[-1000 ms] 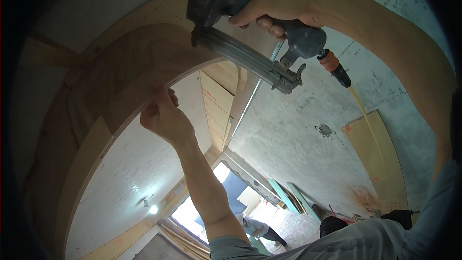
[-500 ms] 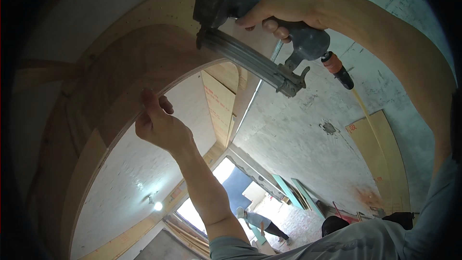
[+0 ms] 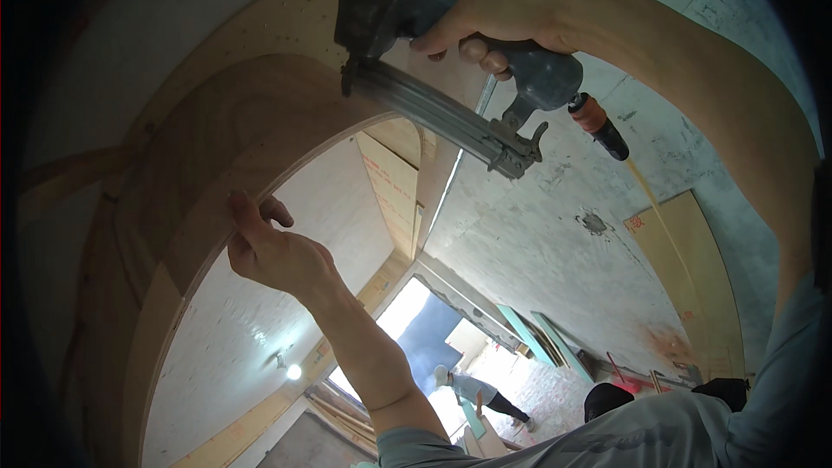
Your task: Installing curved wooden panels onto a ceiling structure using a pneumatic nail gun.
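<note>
2 bare forearms reach up into a room with pale walls and wood framing. At the top centre of the frame, the right hand (image 3: 511, 13) is wrapped around the handle of a black nail gun (image 3: 381, 9), fingers curled closed on it. The gun's long grey rail slants down to the right, ending at the centre right of the upper half. A yellow hose (image 3: 646, 186) drops from the handle's end.

At the left of centre, the left hand (image 3: 282, 264) is at the rim of a curved brown board (image 3: 234, 126). Its thumb lies against the board and a bent finger shows past the edge; whether they squeeze cannot be told. The board fills the upper left, and its thin edge arcs from the lower left up to below the gun. The gun's nose overlaps the board's upper right end; contact is unclear.

Between the left forearm and the rail there is a wide gap, and the 2 hands are well apart. Right of the rail, a pale wall (image 3: 555, 182) lies beyond, with a tan curved panel (image 3: 693, 277) against it. At the bottom centre, 1 other person (image 3: 477, 390) bends over, well apart.
</note>
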Motion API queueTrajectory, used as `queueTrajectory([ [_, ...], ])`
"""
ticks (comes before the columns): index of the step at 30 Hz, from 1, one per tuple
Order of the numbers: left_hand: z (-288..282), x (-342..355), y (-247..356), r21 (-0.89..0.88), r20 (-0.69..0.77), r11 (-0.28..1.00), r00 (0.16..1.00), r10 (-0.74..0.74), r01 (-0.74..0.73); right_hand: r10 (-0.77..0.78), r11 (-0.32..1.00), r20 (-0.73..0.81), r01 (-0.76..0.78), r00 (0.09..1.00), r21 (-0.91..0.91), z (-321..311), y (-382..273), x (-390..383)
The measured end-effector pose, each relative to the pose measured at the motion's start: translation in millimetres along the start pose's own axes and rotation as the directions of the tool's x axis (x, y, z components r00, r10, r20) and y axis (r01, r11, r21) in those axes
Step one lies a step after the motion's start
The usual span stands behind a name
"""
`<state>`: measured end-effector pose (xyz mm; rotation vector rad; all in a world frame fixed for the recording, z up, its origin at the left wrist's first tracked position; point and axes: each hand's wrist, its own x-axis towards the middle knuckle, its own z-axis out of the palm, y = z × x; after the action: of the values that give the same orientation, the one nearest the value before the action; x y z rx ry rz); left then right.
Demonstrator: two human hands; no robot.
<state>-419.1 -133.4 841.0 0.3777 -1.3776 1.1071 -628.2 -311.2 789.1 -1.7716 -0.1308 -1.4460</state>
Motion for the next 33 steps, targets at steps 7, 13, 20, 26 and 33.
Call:
queueTrajectory([
  [7,8.3,-4.6,3.3,0.052,-0.053,0.998,0.998,-0.021,0.024,0.049,0.996,-0.019,-0.047,0.999,0.08,-0.7,19.3,11.5],
  [13,-0.4,-1.7,-3.0,0.023,-0.004,1.0,1.0,0.001,-0.001,0.04,0.993,-0.002,-0.04,0.999,0.109,-4.7,27.5,14.6],
  [20,0.9,-2.3,-2.5,0.0,-0.009,1.0,1.0,-0.012,0.012,0.061,0.994,-0.019,-0.059,0.998,0.096,-13.5,40.3,20.1],
  [26,2.3,-3.1,-4.1,0.017,-0.005,1.0,1.0,0.004,-0.004,0.093,0.976,0.025,-0.096,0.995,0.194,-8.4,54.6,29.3],
  [33,-5.3,0.4,-8.0,0.04,-0.015,0.998,0.999,0.051,-0.05,0.078,0.99,0.009,-0.079,0.997,0.114,-14.1,45.0,28.2],
])
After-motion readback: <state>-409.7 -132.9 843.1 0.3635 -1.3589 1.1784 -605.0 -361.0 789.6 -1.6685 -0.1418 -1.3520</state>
